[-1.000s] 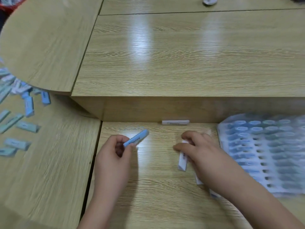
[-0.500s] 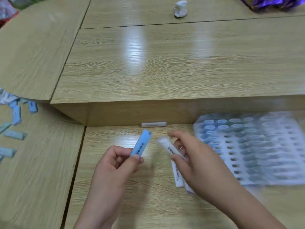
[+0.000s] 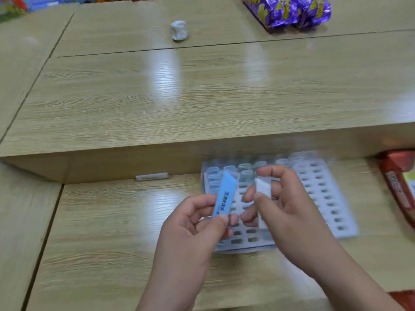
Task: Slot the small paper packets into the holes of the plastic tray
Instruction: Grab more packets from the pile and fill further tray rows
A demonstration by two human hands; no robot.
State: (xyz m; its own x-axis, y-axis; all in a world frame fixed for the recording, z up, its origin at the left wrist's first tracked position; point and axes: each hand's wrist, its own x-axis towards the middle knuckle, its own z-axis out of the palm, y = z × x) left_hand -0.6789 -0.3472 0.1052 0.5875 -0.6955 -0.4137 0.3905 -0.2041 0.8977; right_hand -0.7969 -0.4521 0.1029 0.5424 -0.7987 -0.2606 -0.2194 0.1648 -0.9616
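Fingers (image 3: 199, 204) of my left hand (image 3: 193, 230) pinch the blue packet (image 3: 225, 196), my right hand (image 3: 287, 212) the white packet (image 3: 263, 189); light, floppy, I'd grip nearer the tips.

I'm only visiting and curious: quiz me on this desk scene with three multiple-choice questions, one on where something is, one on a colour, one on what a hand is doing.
1. Where is the crumpled white wad?
A) in a hand
B) on the raised desktop
C) on the floor

2. What colour is the packet that the left hand holds?
A) blue
B) red
C) green

3. What is the right hand doing?
A) lying flat and empty
B) pinching a white packet
C) curled into an empty fist

Answers:
1 B: the wad sits alone on the upper surface, far from both hands.
2 A: the packet between thumb and fingers is light blue with dark print.
3 B: its thumb and fingers close on the white packet.
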